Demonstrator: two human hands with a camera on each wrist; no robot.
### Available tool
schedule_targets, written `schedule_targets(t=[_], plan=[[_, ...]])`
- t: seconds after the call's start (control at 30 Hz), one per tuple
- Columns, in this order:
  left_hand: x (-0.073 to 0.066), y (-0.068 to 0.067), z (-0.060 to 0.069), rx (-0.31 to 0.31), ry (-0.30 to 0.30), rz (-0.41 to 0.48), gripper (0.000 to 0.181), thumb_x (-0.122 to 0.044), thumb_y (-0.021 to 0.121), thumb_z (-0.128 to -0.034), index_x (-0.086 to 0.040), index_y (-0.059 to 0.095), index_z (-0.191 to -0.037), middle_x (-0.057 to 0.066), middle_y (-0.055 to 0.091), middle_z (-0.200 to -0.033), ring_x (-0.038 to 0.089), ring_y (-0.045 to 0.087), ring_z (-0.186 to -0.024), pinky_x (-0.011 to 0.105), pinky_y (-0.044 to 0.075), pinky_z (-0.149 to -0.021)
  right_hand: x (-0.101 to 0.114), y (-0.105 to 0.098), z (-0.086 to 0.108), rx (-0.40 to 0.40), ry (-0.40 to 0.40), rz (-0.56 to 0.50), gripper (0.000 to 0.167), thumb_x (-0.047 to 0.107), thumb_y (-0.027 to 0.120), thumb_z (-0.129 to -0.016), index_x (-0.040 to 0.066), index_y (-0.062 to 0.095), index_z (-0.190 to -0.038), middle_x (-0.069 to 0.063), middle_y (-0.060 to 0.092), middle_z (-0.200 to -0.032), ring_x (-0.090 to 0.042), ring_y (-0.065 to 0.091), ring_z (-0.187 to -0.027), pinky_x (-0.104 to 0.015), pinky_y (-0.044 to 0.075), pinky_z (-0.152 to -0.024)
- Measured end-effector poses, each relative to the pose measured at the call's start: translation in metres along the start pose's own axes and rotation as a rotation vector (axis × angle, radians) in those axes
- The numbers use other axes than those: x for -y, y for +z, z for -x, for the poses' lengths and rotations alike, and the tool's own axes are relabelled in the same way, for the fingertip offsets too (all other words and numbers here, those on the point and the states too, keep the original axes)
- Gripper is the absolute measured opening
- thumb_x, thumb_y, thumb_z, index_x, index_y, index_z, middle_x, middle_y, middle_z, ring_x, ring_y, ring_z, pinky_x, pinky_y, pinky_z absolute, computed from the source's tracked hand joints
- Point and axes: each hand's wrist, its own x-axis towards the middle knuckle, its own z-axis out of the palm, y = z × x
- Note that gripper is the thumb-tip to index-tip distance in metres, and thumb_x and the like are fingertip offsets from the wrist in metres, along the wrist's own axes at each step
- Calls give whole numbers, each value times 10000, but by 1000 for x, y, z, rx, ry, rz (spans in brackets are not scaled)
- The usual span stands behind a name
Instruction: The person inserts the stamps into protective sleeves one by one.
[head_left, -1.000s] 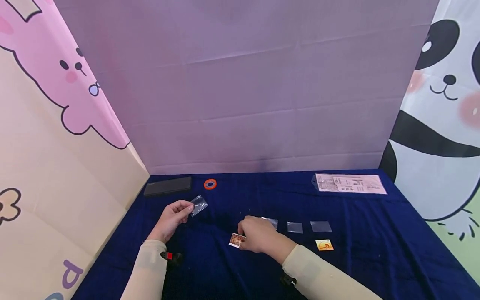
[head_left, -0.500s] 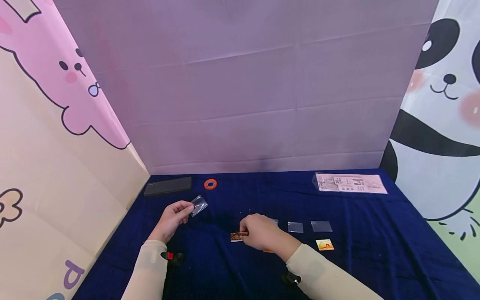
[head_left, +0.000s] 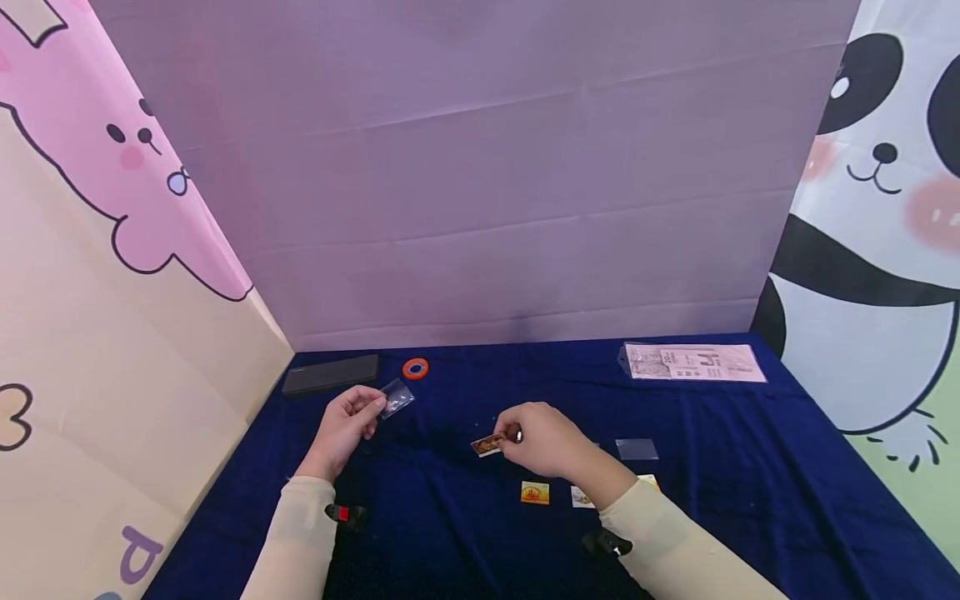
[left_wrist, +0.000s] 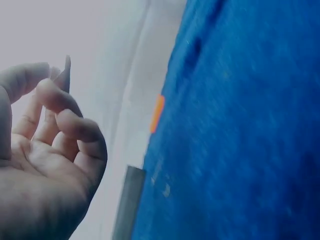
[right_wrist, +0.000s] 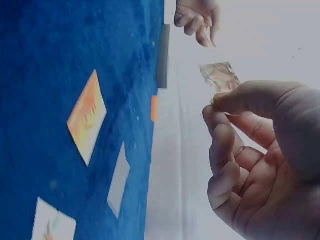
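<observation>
Clear sleeve [head_left: 398, 398], brown card [head_left: 487, 445] edge-pinched, well apart.

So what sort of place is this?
Probably a small indoor booth set up for tabletop work: a blue cloth covers the work surface, a plain purple backdrop closes off the back, and a cartoon panda and pink animal decorate the sides.

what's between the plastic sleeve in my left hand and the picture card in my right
In the head view, only blue cloth shows between the clear plastic sleeve in your left hand and the picture card in your right hand.
</observation>
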Motion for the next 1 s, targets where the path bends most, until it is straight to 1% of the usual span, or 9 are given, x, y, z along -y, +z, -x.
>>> schedule_targets(t=[0.03, 0.1, 0.2, 0.3, 0.43, 0.53, 0.8, 0.9, 1.0], plan=[[-4, 1, 0, -7, 9, -4, 209, -203, 729, -1012, -35, 696, -1133, 197, 624, -874, 149, 532, -636, 259, 503, -616, -1, -3, 1, -5, 10, -9, 76, 134, 749, -953, 207, 771, -950, 133, 641, -785, -96, 496, -568, -288, 438, -545], [-12, 4, 1, -17, 27, -22, 206, -193, 725, -1015, -42, 700, -1153, 218, 634, -908, 152, 533, -638, 277, 510, -627, -2, -8, 3, -16, 27, -27, 69, 148, 748, -964, 208, 784, -962, 129, 658, -826, -97, 511, -596, -282, 445, -546], [-25, 9, 3, -35, 58, -49, 209, -179, 726, -1013, -42, 702, -1169, 182, 645, -906, 152, 536, -635, 290, 514, -626, -6, -16, 6, -39, 42, -61, 60, 163, 748, -976, 205, 792, -976, 107, 671, -878, -110, 538, -640, -289, 465, -553], [-37, 13, 4, -46, 104, -74, 226, -182, 725, -1015, -37, 701, -1186, 157, 648, -903, 150, 539, -631, 280, 514, -611, -9, -25, 10, -61, 43, -102, 68, 160, 735, -986, 193, 792, -1003, 80, 674, -904, -126, 554, -655, -297, 481, -555], [-51, 18, 5, -57, 167, -76, 214, -178, 725, -1015, -38, 705, -1176, 159, 665, -922, 152, 532, -620, 262, 499, -585, -13, -36, 15, -90, 50, -149, 96, 139, 712, -996, 164, 790, -1046, 56, 674, -923, -154, 554, -676, -306, 488, -564], [-60, 24, 6, -65, 201, -76, 182, -158, 730, -1009, -50, 715, -1155, 149, 680, -929, 152, 521, -609, 260, 486, -566, -14, -44, 17, -116, 64, -168, 109, 135, 705, -1001, 159, 792, -1062, 45, 676, -930, -169, 556, -707, -301, 485, -574], [-94, 44, 10, -76, 301, -89, 187, -100, 736, -996, -52, 717, -1175, 143, 668, -980, 139, 476, -605, 237, 425, -542, -11, -68, 24, -220, 54, -197, 115, 140, 699, -1004, 156, 795, -1067, 18, 669, -875, -218, 551, -673, -299, 452, -530], [-106, 54, 12, -84, 316, -93, 189, -81, 738, -990, -67, 720, -1178, 102, 674, -1002, 138, 456, -597, 237, 388, -537, -8, -76, 27, -254, 54, -195, 108, 156, 706, -1008, 159, 791, -1075, 19, 666, -854, -228, 559, -684, -301, 463, -547], [-115, 64, 14, -82, 319, -84, 195, -71, 737, -987, -77, 723, -1181, 110, 699, -1041, 129, 460, -597, 237, 369, -543, -4, -82, 30, -285, 55, -199, 101, 157, 714, -1005, 154, 778, -1083, 12, 660, -833, -219, 557, -686, -315, 467, -564]])
